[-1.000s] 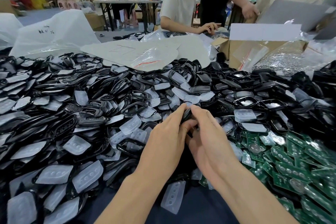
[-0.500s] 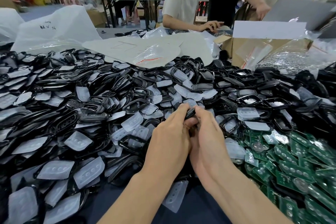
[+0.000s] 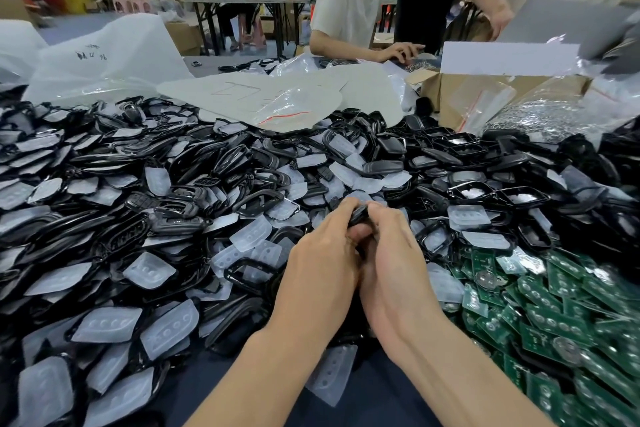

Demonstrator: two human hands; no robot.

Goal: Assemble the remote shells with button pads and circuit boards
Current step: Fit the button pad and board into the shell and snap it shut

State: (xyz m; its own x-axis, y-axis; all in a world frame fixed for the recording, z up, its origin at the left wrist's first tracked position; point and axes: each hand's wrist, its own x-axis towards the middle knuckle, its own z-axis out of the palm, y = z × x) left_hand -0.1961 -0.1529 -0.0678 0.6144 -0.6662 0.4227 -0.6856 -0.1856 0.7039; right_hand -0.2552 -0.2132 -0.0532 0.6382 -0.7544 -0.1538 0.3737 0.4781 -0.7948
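while heaps of translucent silicone button pads (image 3: 145,269) and green circuit boards (image 3: 554,315) surround them, the left hand (image 3: 323,260) and right hand (image 3: 391,253) together clamp a small black plastic remote shell (image 3: 358,213).

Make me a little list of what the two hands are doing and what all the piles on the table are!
left hand: grips the shell piece, fingers curled
right hand: grips the same shell piece from the other side
shells: black, heaped across the left and middle
button pads: whitish, see-through, mixed in among the shells
circuit boards: green, heaped at the right
cardboard box: behind the piles, far right
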